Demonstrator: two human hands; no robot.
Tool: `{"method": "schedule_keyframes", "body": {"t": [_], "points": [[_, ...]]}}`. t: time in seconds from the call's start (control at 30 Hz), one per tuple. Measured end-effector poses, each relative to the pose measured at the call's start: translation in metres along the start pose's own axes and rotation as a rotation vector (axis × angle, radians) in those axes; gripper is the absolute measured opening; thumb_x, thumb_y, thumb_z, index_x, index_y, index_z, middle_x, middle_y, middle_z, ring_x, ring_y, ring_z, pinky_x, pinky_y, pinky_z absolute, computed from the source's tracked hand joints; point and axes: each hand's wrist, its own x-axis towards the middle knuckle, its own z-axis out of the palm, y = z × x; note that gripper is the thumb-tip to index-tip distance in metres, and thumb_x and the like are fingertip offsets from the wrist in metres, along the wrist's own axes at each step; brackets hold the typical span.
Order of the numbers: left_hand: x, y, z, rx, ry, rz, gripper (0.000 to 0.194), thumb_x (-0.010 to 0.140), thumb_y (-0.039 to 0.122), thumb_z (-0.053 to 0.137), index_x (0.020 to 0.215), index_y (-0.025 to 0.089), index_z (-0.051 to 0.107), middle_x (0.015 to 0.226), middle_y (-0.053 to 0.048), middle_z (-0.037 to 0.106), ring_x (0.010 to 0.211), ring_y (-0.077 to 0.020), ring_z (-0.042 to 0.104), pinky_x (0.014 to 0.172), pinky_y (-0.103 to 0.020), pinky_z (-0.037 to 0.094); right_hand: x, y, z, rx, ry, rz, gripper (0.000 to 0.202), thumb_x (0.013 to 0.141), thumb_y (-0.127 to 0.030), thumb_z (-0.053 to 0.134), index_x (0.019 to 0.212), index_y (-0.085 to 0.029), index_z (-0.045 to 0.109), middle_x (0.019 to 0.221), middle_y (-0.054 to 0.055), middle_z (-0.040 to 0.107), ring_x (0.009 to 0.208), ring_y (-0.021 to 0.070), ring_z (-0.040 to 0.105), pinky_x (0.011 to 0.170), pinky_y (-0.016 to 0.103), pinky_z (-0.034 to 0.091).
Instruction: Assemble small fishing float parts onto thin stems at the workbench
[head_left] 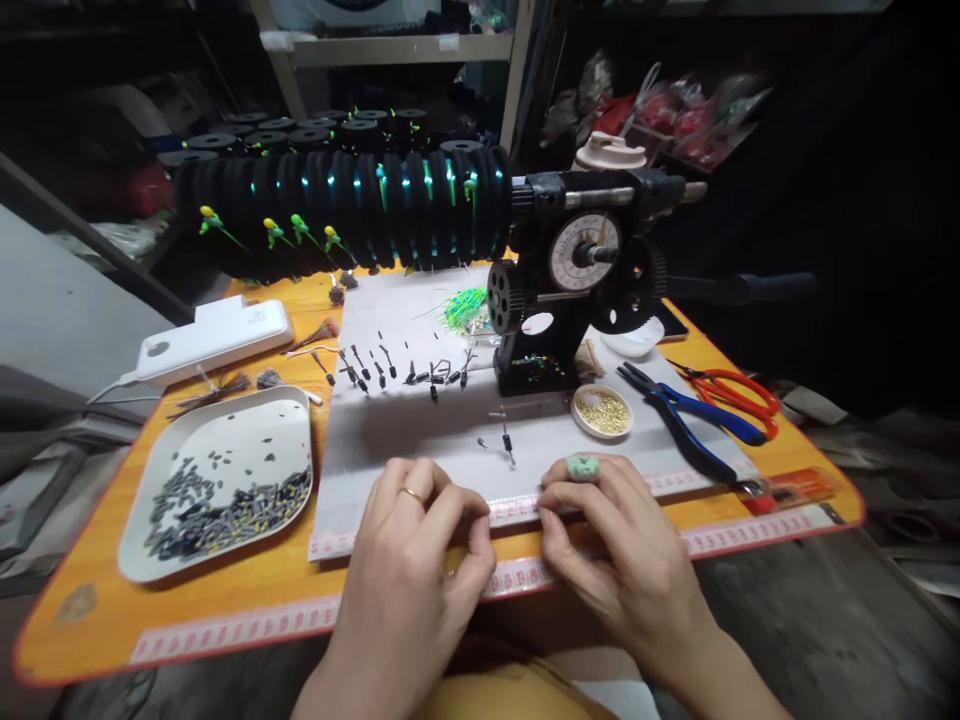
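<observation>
My left hand [420, 560] is closed at the board's front edge, thumb and index fingertip pressed together; anything between them is too small to make out. To its right, my right hand [615, 545] is also closed, fingers curled toward the thumb, with a green band on one finger. A gap separates the two hands above the printed measuring tape [517, 577]. Just beyond them, a small black part with wire ends [508, 443] lies on the white board [420, 440]. Several similar black parts lie farther back, in front of the black winding machine [540, 345].
A white tray [139, 545] of small grey pieces stands left. Right are a dish [602, 433] of gold beads, blue-handled pliers [686, 425] and red-handled scissors [739, 392]. A roll of black spools [337, 215] hangs across the back; a white power strip [214, 340] lies back left.
</observation>
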Motion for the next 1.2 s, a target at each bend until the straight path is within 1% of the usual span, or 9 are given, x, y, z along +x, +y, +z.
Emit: {"method": "schedule_keyframes", "body": {"t": [0.1, 0.23, 0.37, 0.47, 0.63, 0.8, 0.97, 1.2], "points": [[-0.001, 0.0, 0.002, 0.027, 0.024, -0.016, 0.014, 0.089, 0.006, 0.055, 0.082, 0.018, 0.06, 0.086, -0.006, 0.052, 0.089, -0.0248, 0.048, 0.075, -0.04, 0.042, 0.0, 0.001, 0.001, -0.003, -0.004, -0.003, 0.014, 0.089, -0.002, 0.056, 0.092, -0.015, 0.058, 0.091, 0.008, 0.057, 0.091, 0.0218, 0.053, 0.081, 0.036, 0.044], [-0.003, 0.0, 0.001, -0.016, 0.032, -0.051, 0.015, 0.088, 0.005, 0.055, 0.083, 0.018, 0.06, 0.088, -0.006, 0.051, 0.094, -0.0257, 0.047, 0.078, -0.041, 0.044, 0.0, 0.002, 0.003, -0.001, -0.008, -0.003, 0.014, 0.089, -0.002, 0.056, 0.092, -0.015, 0.058, 0.092, 0.008, 0.058, 0.092, 0.0218, 0.053, 0.081, 0.036, 0.044], [-0.003, -0.001, -0.001, -0.035, 0.042, -0.062, 0.016, 0.087, 0.004, 0.056, 0.082, 0.019, 0.06, 0.088, -0.005, 0.051, 0.094, -0.0254, 0.046, 0.078, -0.041, 0.043, -0.001, 0.002, 0.003, -0.008, -0.003, -0.012, 0.013, 0.088, -0.002, 0.057, 0.092, -0.014, 0.057, 0.092, 0.008, 0.058, 0.093, 0.0216, 0.053, 0.083, 0.036, 0.043], [-0.003, -0.003, -0.001, -0.039, 0.039, -0.052, 0.016, 0.086, 0.003, 0.056, 0.082, 0.018, 0.059, 0.087, -0.005, 0.051, 0.092, -0.0245, 0.047, 0.077, -0.04, 0.043, -0.001, 0.003, 0.003, -0.01, -0.013, -0.017, 0.013, 0.088, -0.002, 0.058, 0.093, -0.014, 0.058, 0.092, 0.009, 0.058, 0.093, 0.0218, 0.054, 0.082, 0.036, 0.044], [-0.004, -0.005, -0.003, -0.02, -0.002, -0.031, 0.016, 0.087, 0.003, 0.057, 0.084, 0.019, 0.058, 0.089, -0.005, 0.053, 0.094, -0.0245, 0.048, 0.077, -0.039, 0.044, 0.0, 0.001, 0.002, -0.007, -0.024, -0.02, 0.013, 0.088, -0.002, 0.057, 0.093, -0.015, 0.059, 0.092, 0.009, 0.059, 0.092, 0.0224, 0.054, 0.08, 0.037, 0.045], [-0.005, -0.005, -0.007, -0.012, 0.005, -0.026, 0.016, 0.087, 0.003, 0.056, 0.083, 0.018, 0.059, 0.089, -0.006, 0.053, 0.093, -0.024, 0.05, 0.076, -0.038, 0.044, 0.0, -0.001, 0.003, -0.005, -0.027, -0.02, 0.013, 0.088, -0.002, 0.058, 0.093, -0.014, 0.059, 0.091, 0.009, 0.059, 0.092, 0.0222, 0.053, 0.08, 0.037, 0.045], [-0.008, -0.009, -0.011, 0.014, -0.034, 0.009, 0.016, 0.087, 0.002, 0.056, 0.085, 0.017, 0.059, 0.089, -0.005, 0.055, 0.092, -0.0226, 0.05, 0.075, -0.036, 0.043, 0.0, -0.002, 0.005, 0.0, -0.042, -0.021, 0.014, 0.088, -0.001, 0.058, 0.093, -0.013, 0.06, 0.091, 0.009, 0.059, 0.093, 0.0218, 0.053, 0.081, 0.037, 0.044], [-0.008, -0.014, -0.007, 0.01, -0.006, 0.015, 0.016, 0.085, 0.002, 0.059, 0.084, 0.018, 0.059, 0.089, -0.005, 0.056, 0.092, -0.0227, 0.051, 0.076, -0.037, 0.042, 0.0, -0.004, 0.005, 0.016, -0.038, -0.013, 0.015, 0.087, 0.0, 0.057, 0.094, -0.013, 0.059, 0.092, 0.009, 0.058, 0.093, 0.0213, 0.052, 0.081, 0.036, 0.043]]}}
